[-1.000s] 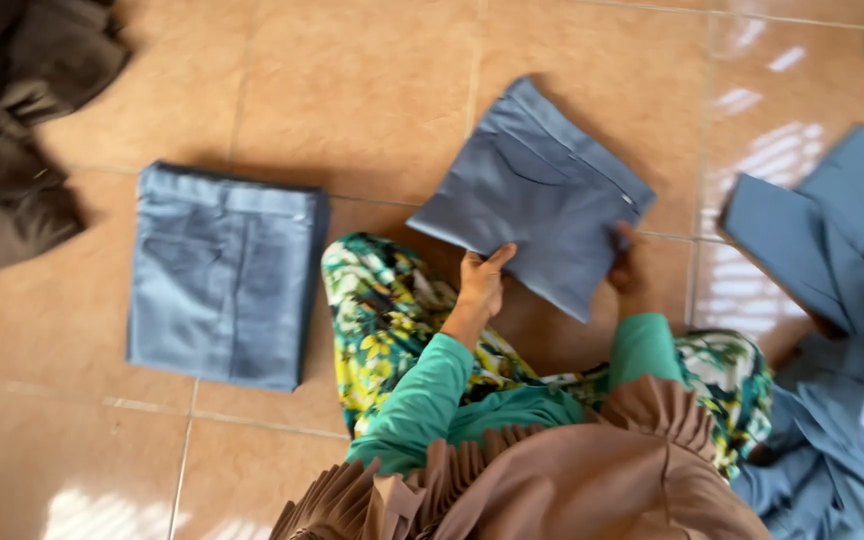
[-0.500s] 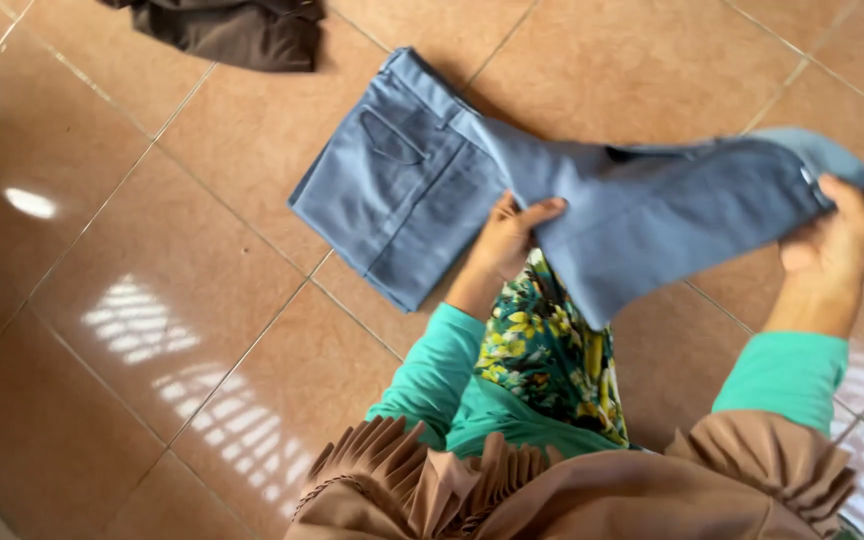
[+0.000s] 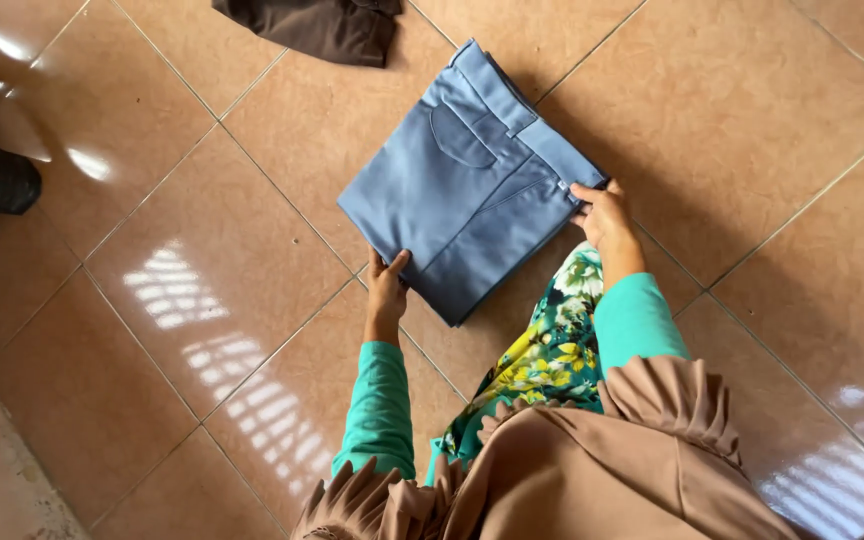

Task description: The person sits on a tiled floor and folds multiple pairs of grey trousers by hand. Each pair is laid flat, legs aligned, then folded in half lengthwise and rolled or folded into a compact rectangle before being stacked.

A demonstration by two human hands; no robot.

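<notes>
Left hand point(image 3: 386, 285) at near corner of folded blue trousers point(image 3: 462, 185), fingers pinching folded edge. Right hand point(image 3: 604, 215) at waistband end, grip closed on cloth there. Trousers lie flat on tiled floor point(image 3: 202, 290), spanning between both grips, bulk beyond them. Judged: cloth soft, light, limp; folds slip if lifted by one corner, so hold opposite edges, layers pinched together. Farther beyond: dark garment point(image 3: 317, 28) on floor.

Teal long sleeves, pleated tan headscarf, floral green-yellow skirt.
</notes>
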